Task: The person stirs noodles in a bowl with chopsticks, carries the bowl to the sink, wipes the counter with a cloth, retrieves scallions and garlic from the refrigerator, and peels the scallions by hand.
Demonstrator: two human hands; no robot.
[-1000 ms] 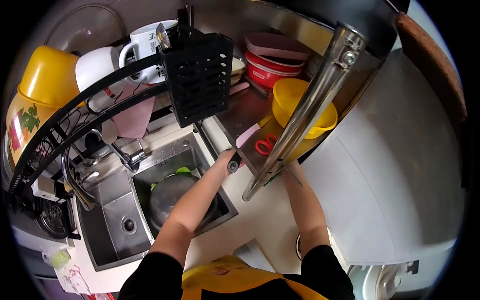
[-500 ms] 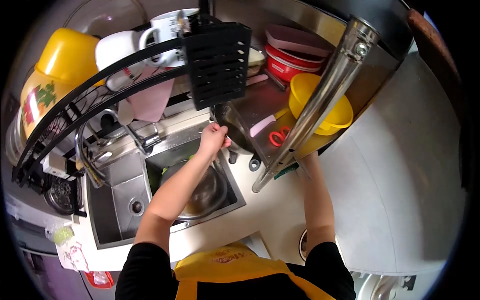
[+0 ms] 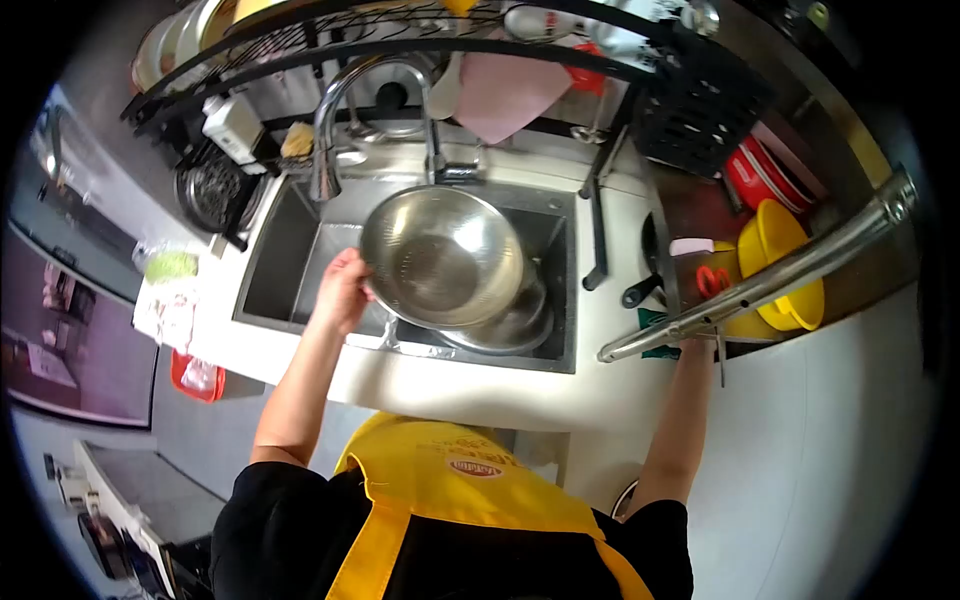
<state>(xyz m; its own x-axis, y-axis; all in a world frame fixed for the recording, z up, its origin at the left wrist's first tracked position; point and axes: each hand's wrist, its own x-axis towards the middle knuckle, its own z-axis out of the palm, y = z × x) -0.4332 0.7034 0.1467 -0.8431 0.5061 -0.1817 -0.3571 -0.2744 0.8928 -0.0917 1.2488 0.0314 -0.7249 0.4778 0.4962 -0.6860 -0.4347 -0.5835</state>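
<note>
My left hand [image 3: 345,290] grips the left rim of a shiny steel colander [image 3: 440,258] with small perforations. The colander is tilted above the double sink [image 3: 285,265], overlapping a second steel bowl [image 3: 515,325] in the right basin. What that lower bowl holds is hidden. Far to the right, my right hand [image 3: 697,345] is at the edge of a metal-lined compartment, behind a slanting metal pole [image 3: 760,285]. Its fingers are hidden. Near it lie red-handled scissors [image 3: 712,282] and a green item [image 3: 657,332].
A curved chrome faucet [image 3: 325,170] arches over the left basin. The black dish rack [image 3: 480,48] spans the back, its leg standing right of the sink. A yellow bowl [image 3: 790,275] and red containers [image 3: 765,175] are at the right. A bag with something green [image 3: 172,265] lies at the left.
My left hand has brought the colander from the compartment at the right to above the sink. The view has swung left. My right hand stays by the compartment edge.
</note>
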